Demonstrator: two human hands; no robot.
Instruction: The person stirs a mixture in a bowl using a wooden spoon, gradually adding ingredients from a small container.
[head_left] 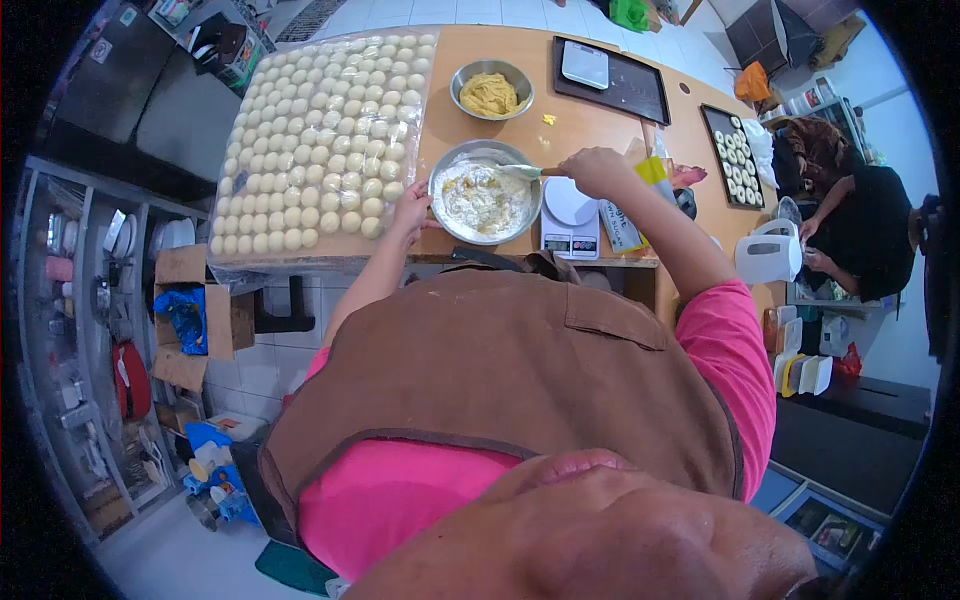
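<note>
A metal mixing bowl (534, 215) stands at the table's near edge, with white flour (470, 212) and yellowish clumps inside. My left hand (410, 211) grips the bowl's left rim. In my right hand (597, 172) is a spatula (520, 172) with a wooden handle and a pale blade, which reaches over the bowl's right rim into the flour. Right of the bowl sits a white kitchen scale (570, 215). Behind it stands another metal bowl (530, 85) holding yellow dough (488, 95).
Rows of round dough balls (320, 140) under clear plastic cover the table's left side. A black tray (640, 100) carries a white flat scale (585, 65). Farther right are a tray of ring-shaped pieces (735, 160), a yellow-and-white packet (625, 225), a white jug (768, 255) and a co-worker in black (880, 230).
</note>
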